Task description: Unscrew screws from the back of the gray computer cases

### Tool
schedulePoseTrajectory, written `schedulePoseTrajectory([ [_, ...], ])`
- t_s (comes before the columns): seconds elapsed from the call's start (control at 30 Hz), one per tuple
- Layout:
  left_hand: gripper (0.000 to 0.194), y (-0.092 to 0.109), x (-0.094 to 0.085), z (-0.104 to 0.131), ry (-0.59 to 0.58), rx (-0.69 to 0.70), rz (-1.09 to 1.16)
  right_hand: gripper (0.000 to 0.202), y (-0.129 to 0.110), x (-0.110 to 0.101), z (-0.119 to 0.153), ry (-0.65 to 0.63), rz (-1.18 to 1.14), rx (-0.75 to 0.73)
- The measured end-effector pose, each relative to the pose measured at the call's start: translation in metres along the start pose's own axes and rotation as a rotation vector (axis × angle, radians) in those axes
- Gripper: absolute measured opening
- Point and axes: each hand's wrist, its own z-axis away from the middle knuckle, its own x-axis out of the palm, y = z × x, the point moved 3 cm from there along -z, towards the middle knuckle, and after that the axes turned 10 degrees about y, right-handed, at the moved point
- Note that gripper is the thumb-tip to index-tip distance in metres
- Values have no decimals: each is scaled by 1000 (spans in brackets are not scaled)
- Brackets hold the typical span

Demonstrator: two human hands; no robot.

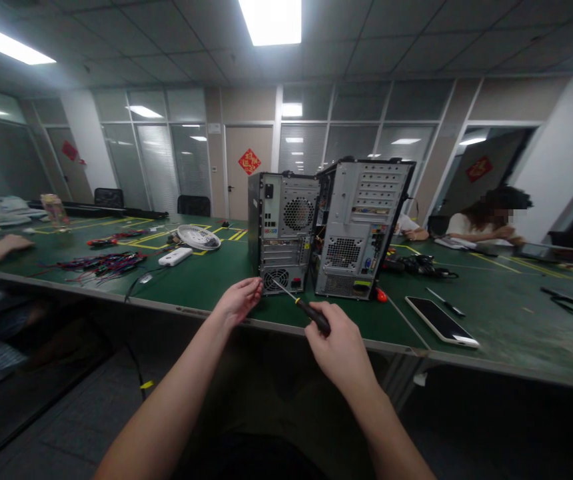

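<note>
Two desktop computer cases stand upright side by side on the green table, their backs facing me. My right hand (334, 333) is wrapped around the black handle of a screwdriver (311, 315). Its thin metal shaft points up and left, the tip in front of the power supply fan grille at the bottom of the left computer case (281, 251). My left hand (241, 300) is by that case's lower left corner, thumb and fingertips pinched together; whatever they hold is too small to make out. The right computer case (361, 227), wider and slightly turned, is beyond the screwdriver.
Left of the cases lie a white power strip (175, 257), a white plastic basket (199, 237) and bundled wires (101, 265). A phone (440, 321), a pen (445, 302) and black cables (424, 267) lie to the right. Other people sit at the table on both sides.
</note>
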Motion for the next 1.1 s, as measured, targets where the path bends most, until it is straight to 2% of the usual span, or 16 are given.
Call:
schedulePoseTrajectory([
  [0.13,8,-3,15,10,47,-53,56,32,1,-8,-2,27,-16,-33],
  [0.33,17,-5,28,22,79,-81,110,33,0,-8,0,-6,-36,-62],
  [1.1,11,-9,28,17,75,-87,149,40,-3,-6,1,23,72,-180],
])
